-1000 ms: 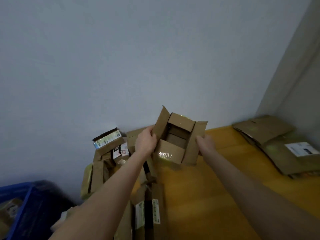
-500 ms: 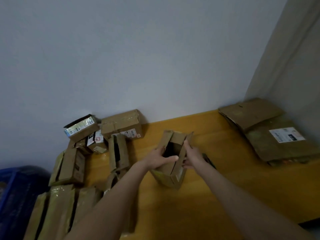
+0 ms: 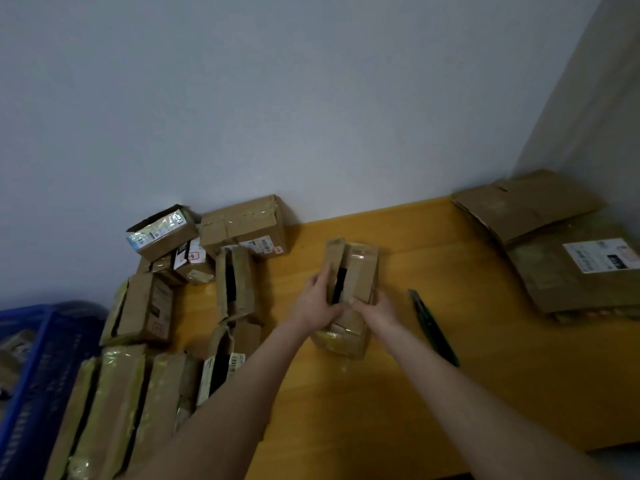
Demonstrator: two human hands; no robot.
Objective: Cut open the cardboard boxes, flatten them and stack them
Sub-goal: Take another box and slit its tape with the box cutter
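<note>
A small brown cardboard box (image 3: 360,271), opened and nearly collapsed, lies on the yellow wooden table (image 3: 467,393) in the middle. My left hand (image 3: 317,301) grips its left flap, fingers curled at the dark gap. My right hand (image 3: 375,308) holds the box's near right side. A green utility knife (image 3: 433,325) lies on the table just right of my right hand. A stack of flattened boxes (image 3: 561,258) sits at the far right by the wall corner.
Several taped, unopened boxes (image 3: 242,226) crowd the table's left side from the wall down to the near edge. A blue plastic crate (image 3: 38,375) stands beyond the table at the left. Bare tabletop lies between the box and the flattened stack.
The box, held up open in the air a second ago, has come down onto the table and been squeezed nearly flat between both hands. The knife has come into view.
</note>
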